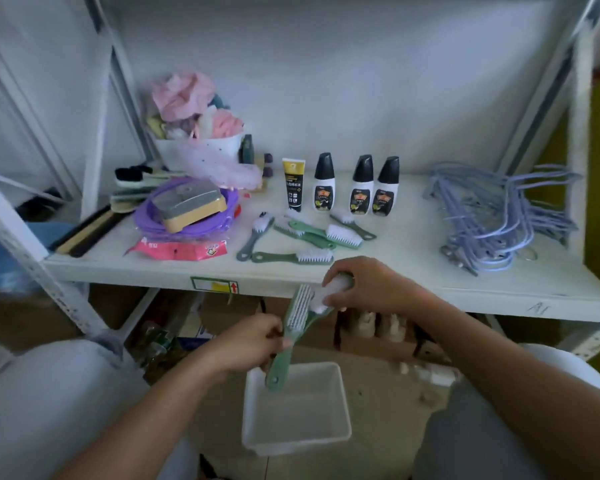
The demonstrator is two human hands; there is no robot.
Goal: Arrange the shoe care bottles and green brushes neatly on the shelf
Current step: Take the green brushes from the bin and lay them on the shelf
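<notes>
**Both hands gripping a pair of green brushes above the white tub**

Both hands are holding green brushes in front of the shelf (465,292) edge. Left hand (246,344) is closing around the handles of the held brushes (293,327), right hand (364,285) is wrapping over the white bristle end of one; the two brushes are crossing each other, handle tips hanging over the white plastic tub (297,410) below.

Risks, as I judge them: the crossed handles are pinched loosely, so one brush could be slipping out and dropping into the tub or onto the floor. Reaching forward past the loose brushes (302,237), scattered just beyond the hands, could be knocking them off the shelf lip. Behind those, three black-capped shoe care bottles (355,188) and a yellow-and-black tube (293,185) are standing upright and close together; a sleeve or brush tip sweeping by could be toppling them. Blue hangers (499,216) are lying far to the right.

Writing: "A1" is scrawled on the shelf edge right of the hands; a sticker with a red arrow (215,285) is sitting to the left. Bottle and tube labels are too small to read.
</notes>
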